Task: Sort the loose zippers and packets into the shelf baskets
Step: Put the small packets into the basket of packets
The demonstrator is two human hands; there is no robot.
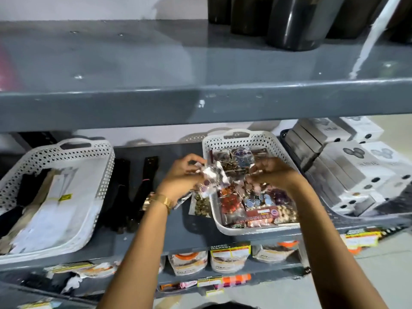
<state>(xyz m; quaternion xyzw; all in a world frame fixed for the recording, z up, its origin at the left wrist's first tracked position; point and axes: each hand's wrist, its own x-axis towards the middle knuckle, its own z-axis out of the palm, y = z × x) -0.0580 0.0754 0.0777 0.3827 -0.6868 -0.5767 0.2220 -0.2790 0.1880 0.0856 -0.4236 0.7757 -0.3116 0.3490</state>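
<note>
On the grey metal shelf (pixel 182 228) at the middle level of a rack, things lie in a row beneath a broader upper shelf (pixel 156 70) that carries dark round containers (pixel 296 23) at its back right. At the far right stands a stack of white and grey boxes (pixel 347 172). At the left sits a large white perforated basket (pixel 66 192) holding long white and beige zippers in clear wrapping, with dark ones along its left side. Between the two baskets, loose black zippers (pixel 124 192) lie straight on the bare shelf. Right of centre sits a second white perforated basket (pixel 240 141), filled with clear packets of buttons (pixel 252 201) in red, purple, silver and gold. One more packet of gold buttons (pixel 201 205) lies on the shelf just outside this basket's left wall. Both hands meet over the left rim of the button basket: the left hand (pixel 180 177), with a gold watch (pixel 159 200) at the wrist, and the right hand (pixel 269 170) are each closed on a crinkled clear packet (pixel 211 175) held between them, above the basket's contents. The lower shelf below shows pouches with orange and yellow labels (pixel 229 257).
</note>
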